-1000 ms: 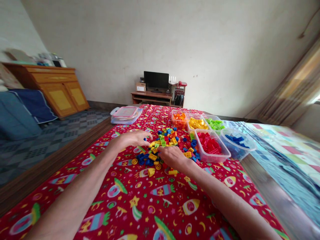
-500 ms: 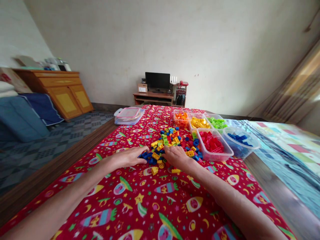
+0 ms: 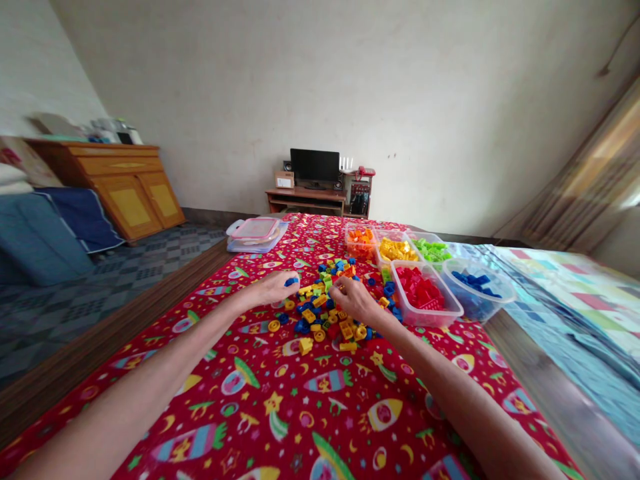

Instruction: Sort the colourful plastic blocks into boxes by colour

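Right now a red rocket-print cloth [image 3: 300, 413] is covering the whole surface. Five clear tubs are sitting toward its far right corner. The tub of red bricks [image 3: 433, 315] and the tub of blue bricks [image 3: 481, 309] are standing in front, side by side. The orange tub [image 3: 358, 255], yellow tub [image 3: 380, 257] and green tub [image 3: 442, 236] are lining up behind them. A stack of lidded containers [image 3: 255, 233] is lying at the far left edge, well apart from the tubs. A loose pile of mixed bricks [image 3: 325, 313] is spreading across the middle of the cloth, just left of the red tub. Both forearms are reaching in from the near edge. The left hand [image 3: 273, 288] is hovering at the pile's left side, pinching a blue brick [image 3: 291, 282] between thumb and fingertips. The right hand [image 3: 353, 300] is hanging over the pile's middle with fingers bunched together; cannot tell if anything is gripped inside them.
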Demonstrator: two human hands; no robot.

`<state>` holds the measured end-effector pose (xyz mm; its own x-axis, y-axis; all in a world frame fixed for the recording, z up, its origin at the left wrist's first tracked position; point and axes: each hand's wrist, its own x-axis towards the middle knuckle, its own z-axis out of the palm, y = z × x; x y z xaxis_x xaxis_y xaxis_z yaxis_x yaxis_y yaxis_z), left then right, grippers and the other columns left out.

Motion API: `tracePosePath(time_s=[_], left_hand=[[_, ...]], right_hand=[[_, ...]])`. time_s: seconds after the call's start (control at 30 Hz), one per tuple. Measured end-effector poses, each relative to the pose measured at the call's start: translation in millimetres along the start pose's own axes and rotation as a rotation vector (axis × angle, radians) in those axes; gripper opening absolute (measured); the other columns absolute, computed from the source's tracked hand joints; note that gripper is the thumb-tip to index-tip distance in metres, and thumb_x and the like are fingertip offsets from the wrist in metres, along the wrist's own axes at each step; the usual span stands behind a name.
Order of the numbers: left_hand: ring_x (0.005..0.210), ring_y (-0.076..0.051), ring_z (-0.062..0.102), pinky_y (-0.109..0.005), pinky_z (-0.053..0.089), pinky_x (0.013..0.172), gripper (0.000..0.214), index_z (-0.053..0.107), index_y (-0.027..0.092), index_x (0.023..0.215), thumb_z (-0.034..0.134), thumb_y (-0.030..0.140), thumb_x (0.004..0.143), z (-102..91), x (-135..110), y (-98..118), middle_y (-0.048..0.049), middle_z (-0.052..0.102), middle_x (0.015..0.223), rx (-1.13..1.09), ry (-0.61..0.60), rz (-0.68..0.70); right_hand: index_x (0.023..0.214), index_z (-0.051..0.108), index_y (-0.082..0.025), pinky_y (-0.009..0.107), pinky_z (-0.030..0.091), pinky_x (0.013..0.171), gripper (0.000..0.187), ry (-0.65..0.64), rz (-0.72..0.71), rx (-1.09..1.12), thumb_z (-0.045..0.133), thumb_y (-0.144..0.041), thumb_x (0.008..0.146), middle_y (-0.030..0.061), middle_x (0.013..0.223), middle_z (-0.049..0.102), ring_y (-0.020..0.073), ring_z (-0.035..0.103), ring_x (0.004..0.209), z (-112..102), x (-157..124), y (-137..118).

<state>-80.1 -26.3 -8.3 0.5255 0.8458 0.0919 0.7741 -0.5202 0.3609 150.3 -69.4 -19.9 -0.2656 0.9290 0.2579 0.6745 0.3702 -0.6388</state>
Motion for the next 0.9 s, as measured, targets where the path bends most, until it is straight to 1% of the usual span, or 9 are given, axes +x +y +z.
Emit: tracePosePath(time_s=[0.07,0.17,0.3,0.43,0.57,0.63,0.73,0.8,0.9], left_hand=[[0.064,-0.016,0.055,-0.025,0.043,0.061,0.028,0.058,0.017,0.076,0.041,0.040,0.080,-4.0,-1.6,1.0,-0.0013,0.061,0.070,-0.031,-0.019,0.016],[0.079,-0.019,0.062,-0.027,0.047,0.073,0.030,0.064,0.018,0.091,0.046,0.038,0.079,-2.9,-10.4,0.9,-0.0037,0.069,0.088,-0.085,-0.093,0.071],[0.092,-0.023,0.063,-0.030,0.047,0.085,0.033,0.067,0.020,0.099,0.056,0.042,0.077,15.0,-21.8,-5.9,-0.0057,0.070,0.100,-0.042,-0.111,0.097],[0.090,-0.023,0.063,-0.030,0.047,0.083,0.030,0.067,0.020,0.096,0.054,0.043,0.081,32.4,-25.2,-9.9,-0.0071,0.070,0.098,0.049,-0.041,0.095],[0.079,-0.020,0.061,-0.028,0.046,0.073,0.032,0.065,0.018,0.088,0.049,0.045,0.083,24.7,-20.9,0.7,-0.0053,0.068,0.087,-0.001,0.029,0.054],[0.072,-0.018,0.059,-0.026,0.045,0.066,0.036,0.063,0.017,0.086,0.046,0.049,0.083,13.2,-16.4,11.0,-0.0025,0.066,0.078,-0.066,0.075,-0.007],[0.071,-0.016,0.056,-0.025,0.045,0.065,0.040,0.061,0.016,0.090,0.043,0.052,0.084,-2.0,-5.8,31.2,0.0001,0.063,0.076,-0.152,0.179,-0.029],[0.073,-0.016,0.056,-0.026,0.045,0.067,0.037,0.061,0.017,0.091,0.045,0.050,0.084,-5.3,4.5,46.3,-0.0002,0.063,0.079,-0.159,0.214,0.013],[0.081,-0.019,0.057,-0.030,0.047,0.078,0.024,0.061,0.017,0.086,0.053,0.039,0.081,2.1,22.2,66.6,-0.0034,0.061,0.087,-0.071,0.226,0.130]], right_hand=[[0.067,0.046,-0.019,0.021,0.031,0.050,0.022,-0.041,0.141,0.300,0.041,-0.028,0.086,-0.0032,0.056,0.046,0.0091,0.042,0.051,-2.1,2.9,-2.7],[0.065,0.036,-0.020,0.017,0.017,0.040,0.023,-0.147,0.385,0.858,0.035,-0.030,0.086,-0.0064,0.051,0.037,0.0051,0.027,0.040,-7.7,4.2,-7.7],[0.070,0.041,-0.019,0.013,0.010,0.036,0.025,-0.206,0.483,1.225,0.036,-0.035,0.089,-0.0044,0.053,0.045,0.0038,0.029,0.039,-14.1,3.0,-11.6],[0.072,0.045,-0.018,0.011,0.010,0.034,0.032,-0.241,0.459,1.310,0.047,-0.046,0.087,-0.0051,0.051,0.047,0.0026,0.028,0.037,-13.8,2.7,-10.8],[0.071,0.047,-0.016,0.010,0.013,0.033,0.032,-0.236,0.455,1.289,0.047,-0.041,0.090,-0.0049,0.050,0.047,0.0025,0.031,0.037,-11.0,2.7,-10.4],[0.072,0.050,-0.016,0.011,0.015,0.033,0.032,-0.207,0.487,1.265,0.044,-0.040,0.093,-0.0033,0.051,0.049,0.0038,0.036,0.038,-9.3,2.3,-11.0],[0.077,0.054,-0.014,0.012,0.022,0.033,0.036,-0.191,0.530,1.257,0.039,-0.043,0.095,-0.0008,0.053,0.053,0.0067,0.045,0.042,-5.4,1.7,-11.8],[0.081,0.056,-0.014,0.013,0.028,0.034,0.041,-0.203,0.553,1.290,0.036,-0.047,0.095,-0.0002,0.054,0.053,0.0081,0.049,0.044,-2.5,2.0,-12.1],[0.084,0.054,-0.016,0.015,0.034,0.036,0.045,-0.198,0.598,1.368,0.029,-0.051,0.097,-0.0014,0.056,0.053,0.0083,0.050,0.043,-0.1,4.1,-11.7]])
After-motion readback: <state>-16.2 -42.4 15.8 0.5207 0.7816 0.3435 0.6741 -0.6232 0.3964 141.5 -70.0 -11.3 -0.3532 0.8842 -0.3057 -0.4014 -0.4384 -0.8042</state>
